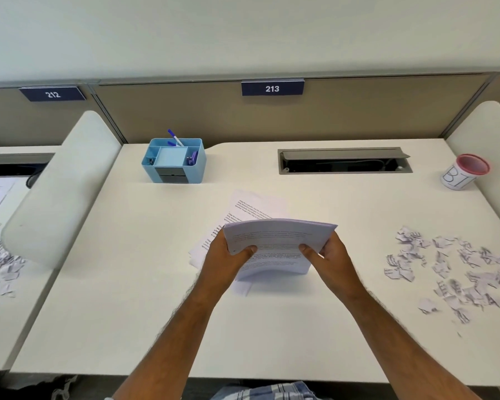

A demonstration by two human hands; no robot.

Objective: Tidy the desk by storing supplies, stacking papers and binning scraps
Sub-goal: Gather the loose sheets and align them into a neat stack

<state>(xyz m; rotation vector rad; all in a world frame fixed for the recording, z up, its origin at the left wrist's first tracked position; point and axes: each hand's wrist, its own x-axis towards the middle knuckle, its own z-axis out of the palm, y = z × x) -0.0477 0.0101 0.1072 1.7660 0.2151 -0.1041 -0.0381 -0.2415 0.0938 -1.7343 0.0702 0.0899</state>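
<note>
Two hands, the left hand (227, 252) and right hand (331, 254), are sharing one sheaf of papers (274, 243). One blue organizer (173, 160) is sitting near the desk's (127, 284) far edge, one cup (464, 171) at its far right corner. Two number signs are showing: 212 (52, 94) and 213 (272, 88). The torn scraps (451, 269) are lying too many to count.

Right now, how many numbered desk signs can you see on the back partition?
2. The sign reading 212 hangs at the far left above the neighbouring desk; the sign reading 213 hangs centred above this desk. Others may lie outside the view.
</note>
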